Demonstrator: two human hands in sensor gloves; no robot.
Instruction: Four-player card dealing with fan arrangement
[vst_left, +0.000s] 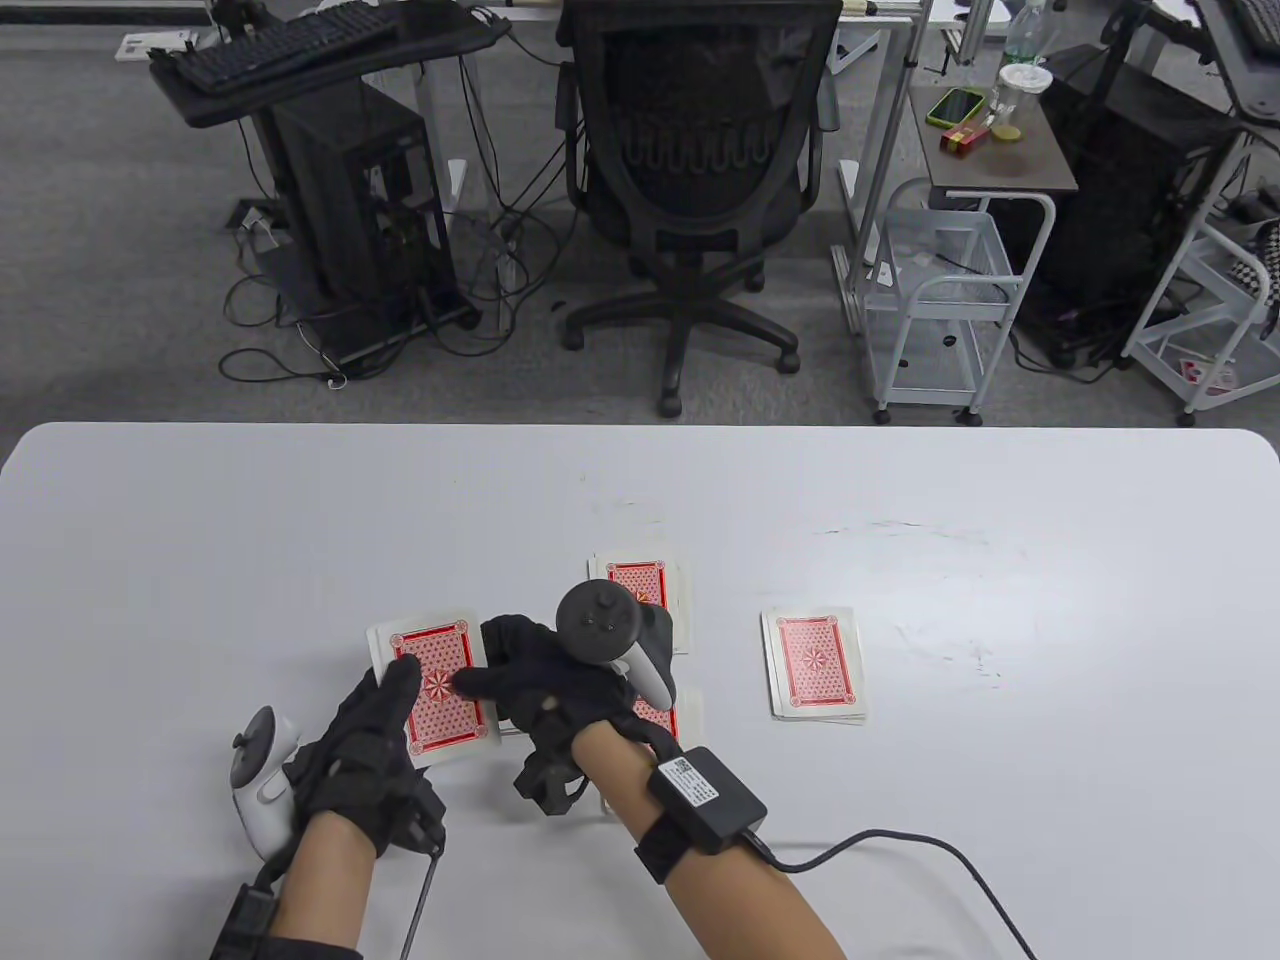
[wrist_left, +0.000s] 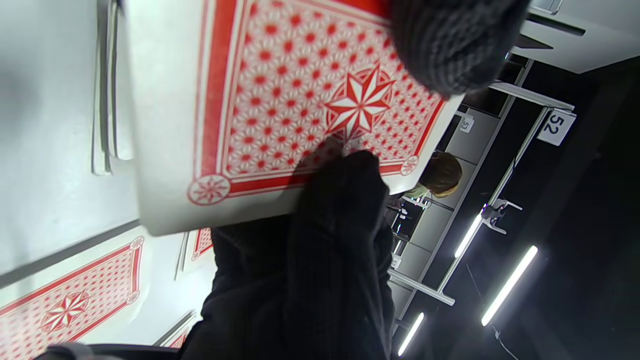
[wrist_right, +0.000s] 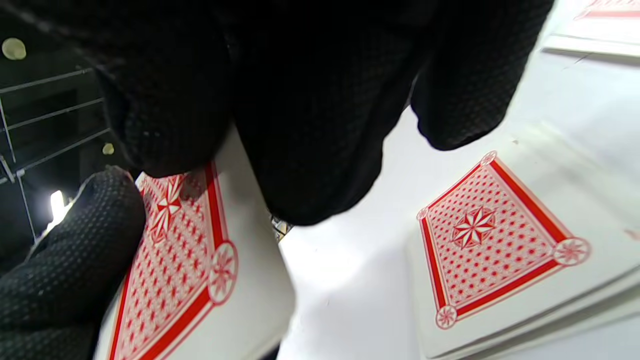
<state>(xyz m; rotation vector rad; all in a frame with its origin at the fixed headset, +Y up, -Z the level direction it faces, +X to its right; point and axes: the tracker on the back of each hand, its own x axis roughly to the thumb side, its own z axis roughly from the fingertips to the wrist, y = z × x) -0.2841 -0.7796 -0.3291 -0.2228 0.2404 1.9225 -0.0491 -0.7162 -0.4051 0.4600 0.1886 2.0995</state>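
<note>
Holding one deck; three dealt piles.

Card backs: white border, red frame, field of small red dots on white, red-and-white eight-point star at centre, little star rosettes in the corners. Same pattern on the pile to my right. My gloves black, knit-textured. Trackers: mine on the left white and dark grey. Table plain white
</note>
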